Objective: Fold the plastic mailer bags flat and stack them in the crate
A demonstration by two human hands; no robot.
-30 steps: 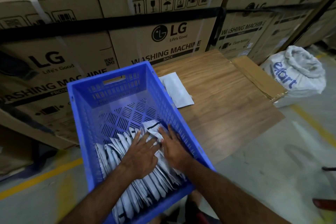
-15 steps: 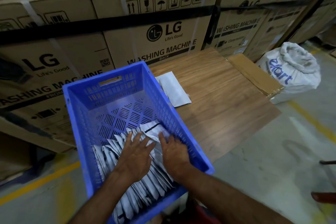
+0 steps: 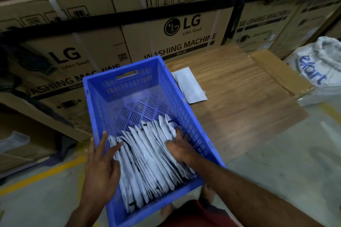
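A blue crate with slotted walls and floor sits on the near left corner of a wooden table, its near end overhanging the table edge toward the person. Inside, a row of folded white mailers leans overlapping across the near half of the crate; the far half of the floor is bare.

The left hand is at the crate's left wall, fingers straight and spread. One finger lies up along the wall's rim, while the others reach inside and touch the leftmost mailers. It grips nothing. The right hand is inside the crate at the right end of the row, between the mailers and the right wall. It is blurred, its fingers seem loosely extended against the rightmost mailers, and I cannot tell whether it pinches any of them. The two hands are well apart, with the row of mailers between them.

One more white mailer lies flat on the table just beside the crate's far right corner, partly hidden by the rim. A flat piece of cardboard lies on the table's far right corner. Beyond it, on the floor, stands a white sack with blue lettering. Stacked cartons printed "LG Washing Machine" rise behind the table. A yellow line runs across the grey floor at left.
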